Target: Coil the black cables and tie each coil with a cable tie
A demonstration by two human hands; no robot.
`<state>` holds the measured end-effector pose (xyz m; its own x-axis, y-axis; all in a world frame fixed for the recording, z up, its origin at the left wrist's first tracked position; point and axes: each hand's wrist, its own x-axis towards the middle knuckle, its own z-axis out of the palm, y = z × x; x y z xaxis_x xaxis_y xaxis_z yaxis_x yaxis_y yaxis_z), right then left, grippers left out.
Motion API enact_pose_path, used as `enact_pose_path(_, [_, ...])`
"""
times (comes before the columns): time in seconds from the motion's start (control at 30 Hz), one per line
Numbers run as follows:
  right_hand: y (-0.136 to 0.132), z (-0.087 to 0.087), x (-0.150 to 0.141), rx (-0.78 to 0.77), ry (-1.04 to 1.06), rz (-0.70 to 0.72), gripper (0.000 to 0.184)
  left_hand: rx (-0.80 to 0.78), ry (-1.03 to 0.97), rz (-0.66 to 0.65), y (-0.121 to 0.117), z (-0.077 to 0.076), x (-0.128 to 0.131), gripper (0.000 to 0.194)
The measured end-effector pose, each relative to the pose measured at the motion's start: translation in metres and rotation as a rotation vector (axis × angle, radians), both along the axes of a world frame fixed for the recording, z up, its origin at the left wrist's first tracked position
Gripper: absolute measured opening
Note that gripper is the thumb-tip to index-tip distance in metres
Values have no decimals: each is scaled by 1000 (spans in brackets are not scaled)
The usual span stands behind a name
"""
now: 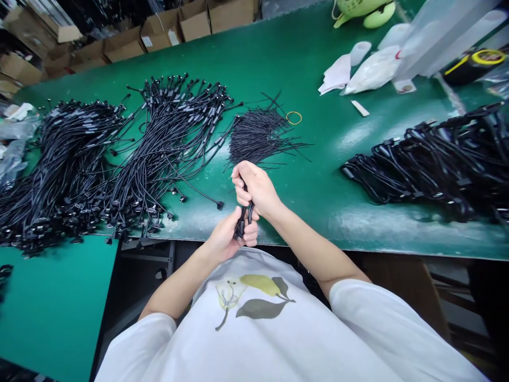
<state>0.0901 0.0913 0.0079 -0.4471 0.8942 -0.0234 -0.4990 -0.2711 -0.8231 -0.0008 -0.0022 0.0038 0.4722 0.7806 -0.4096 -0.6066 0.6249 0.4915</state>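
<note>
No brand, number or sign can be read across the green workbench (314, 212). White labels (147, 42) on a cardboard box (162, 29) along its far edge are too small to make out, and no lettering is legible on the black-and-yellow tape measure (473, 66) at right.

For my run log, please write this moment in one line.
left hand: gripping folded black cable | right hand: gripping same cable, farther forward | ahead: thin black ties, yellow rubber band | right: bundled cables
</note>
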Motion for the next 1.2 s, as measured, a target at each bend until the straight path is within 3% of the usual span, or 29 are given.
enact_pose_path(0.1, [1,0,1,-23,18,-7,36,-31,14,33,3,0,7,26])
enact_pose_path(0.2, [2,2,11,159,-145,-73,38,37,150,38,6,-6,10,35])
enact_pose_path(0.3, [3,5,34,687,-523,-154,30,168,379,38,11,-15,3,45])
enact_pose_path(0.37, [0,5,52,1108,-758,-95,21,252,542,8,14,-20,-6,47])
enact_pose_path(0.43, [-7,0,66,1421,-923,16,27,329,694,-72,17,-26,-14,47])
enact_pose_path(0.6, [-25,-18,81,1834,-1252,83,30,484,894,-366,15,-36,-25,41])
enact_pose_path(0.73, [-20,-21,86,1979,-1305,52,23,559,934,-422,16,-34,-23,31])
enact_pose_path(0.9, [-7,-23,88,2037,-1234,33,27,636,1050,-443,23,-22,-19,24])
enact_pose_path(1.03, [-8,-31,81,1950,-1279,137,29,757,1255,-471,28,-18,-18,24])
enact_pose_path(1.2, [7,-26,84,1722,-1177,265,24,631,1185,-390,28,-33,-19,30])
